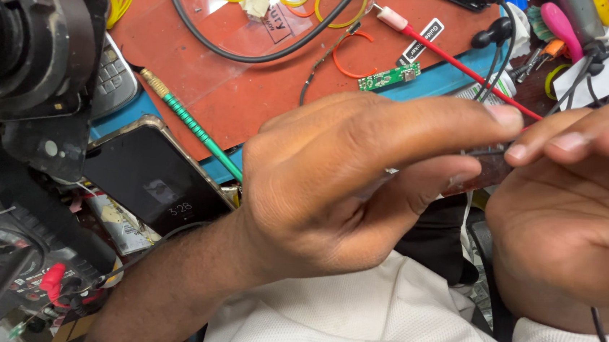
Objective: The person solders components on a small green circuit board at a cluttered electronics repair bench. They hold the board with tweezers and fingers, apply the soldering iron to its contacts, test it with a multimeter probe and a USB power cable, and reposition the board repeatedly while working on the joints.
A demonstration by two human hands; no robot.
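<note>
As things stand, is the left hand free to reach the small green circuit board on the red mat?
Probably not right away: the left hand is pinching a small dark part together with the right hand. The small green circuit board lies uncovered just beyond its fingers.

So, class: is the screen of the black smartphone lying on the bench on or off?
On. The black smartphone shows a dim lit display with digits, lying flat beside the left hand.

A small dark reddish-brown part [479, 174], flat and narrow, was held up above the bench's right side, clear of its surface. It lay roughly level, pinched at both ends between fingertips, mostly hidden by them. A thin dark pin or wire end jutted along its upper edge.
</note>
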